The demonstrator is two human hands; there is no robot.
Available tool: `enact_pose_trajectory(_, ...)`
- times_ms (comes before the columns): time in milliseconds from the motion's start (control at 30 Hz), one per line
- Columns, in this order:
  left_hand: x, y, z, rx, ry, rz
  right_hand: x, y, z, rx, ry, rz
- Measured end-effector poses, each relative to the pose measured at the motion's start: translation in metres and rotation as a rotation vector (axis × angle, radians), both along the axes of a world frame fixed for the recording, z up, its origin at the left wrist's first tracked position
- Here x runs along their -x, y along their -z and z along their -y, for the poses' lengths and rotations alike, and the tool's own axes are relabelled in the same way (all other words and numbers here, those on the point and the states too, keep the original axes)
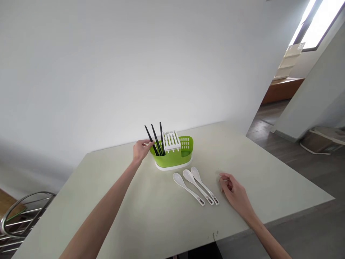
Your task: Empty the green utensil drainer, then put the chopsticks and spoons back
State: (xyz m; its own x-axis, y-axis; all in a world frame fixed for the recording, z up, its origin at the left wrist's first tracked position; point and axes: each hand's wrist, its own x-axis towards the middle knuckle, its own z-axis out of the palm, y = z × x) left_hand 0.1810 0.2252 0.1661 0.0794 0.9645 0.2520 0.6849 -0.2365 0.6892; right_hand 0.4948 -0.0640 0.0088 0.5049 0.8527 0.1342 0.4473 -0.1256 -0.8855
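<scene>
My left hand is closed at the left end of a green utensil holder, thumb and fingers pinching its rim beside the leftmost chopstick. Several black chopsticks stand tilted in the holder's left compartment. A white slotted rack sits across the holder's middle, and a white base tray lies beneath. In front are three white spoons: a left one, a middle one and a right one, handles toward me. My right hand rests on the table right of them, fingers loosely curled and holding nothing visible.
The pale table meets a white wall behind the holder. A metal rack stands beyond the table's left edge. At the right, past the table edge, are a grey floor and a brownish bin-like object.
</scene>
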Motion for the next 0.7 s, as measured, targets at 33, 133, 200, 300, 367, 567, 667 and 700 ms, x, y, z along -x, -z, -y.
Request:
enact_pose_trajectory(33,0.001,0.001,0.001,0.016,-0.001,0.014,0.0,0.0,0.0,0.001,-0.001,0.001)
enact_pose_trajectory(133,0.005,0.002,0.006,0.043,0.008,0.068,0.0,-0.001,0.002,-0.001,0.0,0.005)
enact_pose_trajectory(200,0.012,0.007,0.013,0.013,-0.005,0.137,0.0,0.0,0.002,-0.007,-0.001,0.009)
enact_pose_trajectory(300,0.033,0.025,0.03,-0.033,-0.093,0.22,-0.001,0.001,0.001,-0.002,0.0,0.026)
enact_pose_trajectory(367,0.056,0.044,0.045,-0.002,-0.151,0.198,0.0,-0.001,-0.002,0.015,-0.024,0.055)
enact_pose_trajectory(567,0.128,0.089,0.093,0.11,-0.147,0.036,0.028,-0.034,-0.02,-0.072,-0.204,0.286)
enact_pose_trajectory(667,0.144,0.093,0.113,0.097,-0.113,0.019,0.061,-0.057,-0.035,-0.054,-0.351,0.431)
enact_pose_trajectory(700,0.146,0.093,0.118,0.098,-0.106,0.025,0.073,-0.062,-0.042,-0.027,-0.398,0.474)
